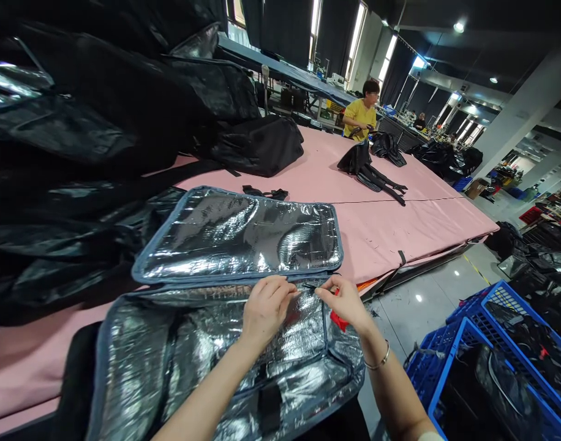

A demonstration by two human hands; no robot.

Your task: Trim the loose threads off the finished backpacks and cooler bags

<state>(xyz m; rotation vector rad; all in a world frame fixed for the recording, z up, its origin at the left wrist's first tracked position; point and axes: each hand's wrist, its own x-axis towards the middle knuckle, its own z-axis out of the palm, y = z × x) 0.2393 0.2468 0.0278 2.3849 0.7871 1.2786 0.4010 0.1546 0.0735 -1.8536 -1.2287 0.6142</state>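
Note:
A silver foil-lined cooler bag (225, 349) lies open on the pink table (391, 226) in front of me, its lid (239, 236) folded back with blue-grey edging. My left hand (266, 306) rests curled on the bag's rear edge, fingers pinched at the seam. My right hand (347, 301) is closed on a small red tool (338, 318) and meets the left hand at the same seam, where a thin dark thread or strap shows. A bracelet sits on my right wrist.
Black bags (101, 122) are heaped at the left and back. A person in a yellow shirt (361, 115) works at the table's far side with more black bags (372, 165). Blue plastic crates (496, 361) holding black pieces stand on the floor at the right.

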